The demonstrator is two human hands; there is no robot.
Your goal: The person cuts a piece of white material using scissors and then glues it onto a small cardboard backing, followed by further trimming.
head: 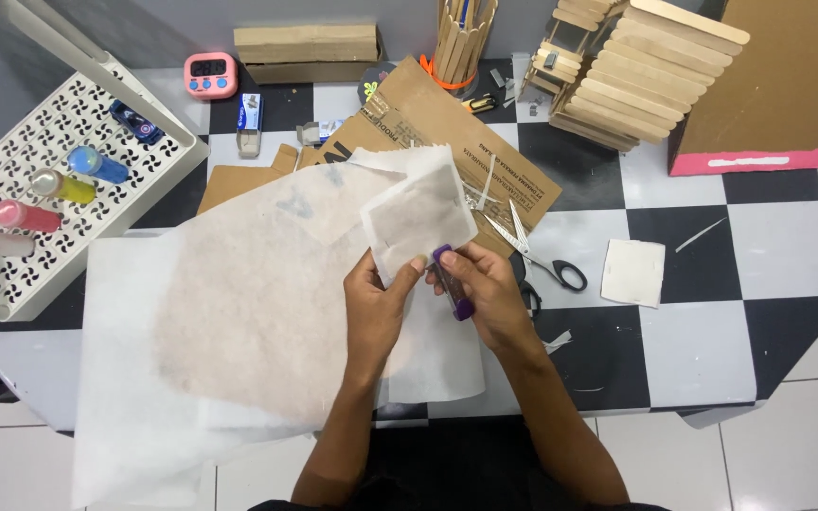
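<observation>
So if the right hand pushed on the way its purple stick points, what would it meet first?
Most likely the small paper piece held up by the left hand; the purple glue stick in the right hand already points at its lower edge, though depth is unclear.

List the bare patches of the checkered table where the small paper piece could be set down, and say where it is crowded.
Bare squares lie right of the scissors, around and below the white square pad, out to the table edge. It is crowded along the back by the popsicle-stick model and cardboard, and at left under the large paper sheet. The left hand holds the small paper piece; the right hand holds a purple glue stick.
</observation>
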